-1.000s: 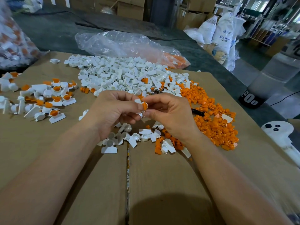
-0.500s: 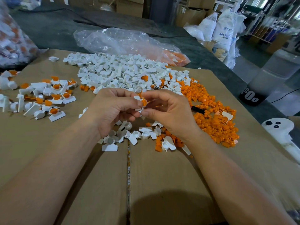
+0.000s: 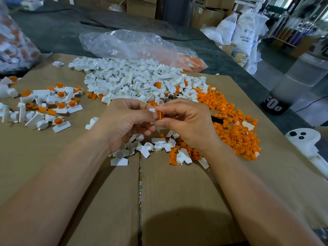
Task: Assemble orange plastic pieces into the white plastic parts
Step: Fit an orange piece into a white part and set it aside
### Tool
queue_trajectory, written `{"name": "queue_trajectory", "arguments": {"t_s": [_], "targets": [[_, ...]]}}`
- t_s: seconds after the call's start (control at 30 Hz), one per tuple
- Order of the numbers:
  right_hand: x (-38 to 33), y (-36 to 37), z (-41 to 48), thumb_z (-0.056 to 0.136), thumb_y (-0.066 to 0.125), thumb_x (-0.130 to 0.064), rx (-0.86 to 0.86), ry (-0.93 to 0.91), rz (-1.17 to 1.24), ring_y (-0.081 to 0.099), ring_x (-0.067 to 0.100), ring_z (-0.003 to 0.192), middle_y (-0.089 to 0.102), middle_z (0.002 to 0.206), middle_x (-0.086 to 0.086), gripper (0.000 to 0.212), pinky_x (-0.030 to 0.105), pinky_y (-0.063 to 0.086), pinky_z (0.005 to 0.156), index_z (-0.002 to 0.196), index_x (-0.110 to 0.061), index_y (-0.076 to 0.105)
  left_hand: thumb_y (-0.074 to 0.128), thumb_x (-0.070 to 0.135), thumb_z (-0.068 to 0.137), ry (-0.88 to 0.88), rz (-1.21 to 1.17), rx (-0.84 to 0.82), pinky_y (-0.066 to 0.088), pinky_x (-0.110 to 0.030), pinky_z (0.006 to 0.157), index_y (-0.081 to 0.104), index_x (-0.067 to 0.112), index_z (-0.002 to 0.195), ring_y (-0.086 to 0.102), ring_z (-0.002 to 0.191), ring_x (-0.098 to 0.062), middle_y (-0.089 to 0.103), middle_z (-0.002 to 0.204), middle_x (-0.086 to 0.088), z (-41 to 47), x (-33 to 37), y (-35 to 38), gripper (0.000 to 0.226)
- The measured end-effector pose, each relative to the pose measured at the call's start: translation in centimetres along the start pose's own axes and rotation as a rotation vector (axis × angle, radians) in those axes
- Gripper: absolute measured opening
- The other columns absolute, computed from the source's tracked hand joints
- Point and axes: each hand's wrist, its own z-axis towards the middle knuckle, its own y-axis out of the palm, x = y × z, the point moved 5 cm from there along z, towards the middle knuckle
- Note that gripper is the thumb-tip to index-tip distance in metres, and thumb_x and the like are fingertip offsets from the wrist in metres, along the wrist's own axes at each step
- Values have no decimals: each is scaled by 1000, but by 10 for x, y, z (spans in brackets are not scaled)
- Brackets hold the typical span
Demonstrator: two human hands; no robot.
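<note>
Entry: one assembly in hand, head view.

Risks. The orange piece (image 3: 160, 115) stood edge-on at the mouth of the white part (image 3: 152, 110). Pushed in tilted, it would likely jam or pop out sideways. Both items were small and smooth-looking, so a slip of thumb pressure could flick one into the scatter (image 3: 156, 146) below, where it would be hard to tell from the rest. How deep the piece sat could not be told, as fingers covered the socket.

Left grip (image 3: 124, 121): clenched round the white part, thumb and forefinger pinching it.

Right grip (image 3: 188, 125): pinching the orange piece, thumb beneath, forefinger above.

Location. Both items were held in the air above the table (image 3: 177, 192), directly over the scatter, near the person.

Appearance. Orange piece: a thin bright disc seen on edge, apparently rigid plastic. White part: only a flat corner tab and a lower edge showed past the fingers. Loose ones nearby showed a round cup with a flat rectangular tab.

Stock. White pile (image 3: 133, 82) at far centre; orange pile (image 3: 236, 132) to the right; finished units (image 3: 53, 107), white with orange centres, to the left.
</note>
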Motion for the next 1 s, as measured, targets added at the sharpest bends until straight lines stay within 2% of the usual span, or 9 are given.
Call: {"name": "queue_trajectory", "arguments": {"t_s": [0.17,0.43,0.63,0.7,0.77,0.87,0.93,1.0], "targets": [[1,2,0,70,74,0,-47,2,-43,66,20,82,68,90,12,27,30,55,75,97,0,69,64,-9,73,13,70,24,48,-17,42,62,2,69,59,43,-12,64,53,-7,1,0,-2,12],[-3,2,1,70,74,0,-45,-19,-71,65,19,83,69,88,11,24,29,55,75,94,0,70,66,-8,71,25,81,30,48,-17,42,62,2,68,60,43,-12,64,53,-7,2,-1,-2,11],[-1,1,0,70,74,-1,-30,-21,-93,64,14,81,68,89,10,27,22,54,74,97,1,70,66,-8,72,37,90,23,49,-17,42,63,2,69,60,44,-12,64,54,-7,2,0,-3,10],[-2,2,0,70,74,-1,-37,-11,-77,65,15,80,68,89,10,29,24,55,73,98,-1,69,66,-8,72,38,83,25,49,-17,42,63,2,68,60,44,-12,64,53,-8,3,0,-3,11],[-2,2,0,69,76,-8,-80,24,-45,65,10,79,67,89,4,35,24,55,73,102,-12,68,66,-7,72,37,65,35,48,-17,42,63,3,67,59,43,-11,63,52,-7,3,-1,-3,11],[4,-11,3,63,73,-36,-105,181,-49,64,0,83,64,95,-12,44,19,52,79,105,-33,60,66,-5,72,25,6,63,47,-16,41,62,4,69,58,42,-10,62,50,-4,5,-1,-6,10],[14,-32,5,64,70,-46,-18,283,-193,60,-4,90,62,100,-15,51,15,49,81,112,-31,60,66,-4,72,18,-43,74,46,-16,40,60,4,70,58,41,-10,61,49,-3,6,-1,-8,10],[26,-53,5,70,70,-47,8,393,-407,54,0,104,58,115,-12,59,13,42,84,123,-26,56,66,-3,71,22,-75,73,45,-16,40,60,3,71,57,41,-11,60,49,-3,7,-1,-9,9]]}}
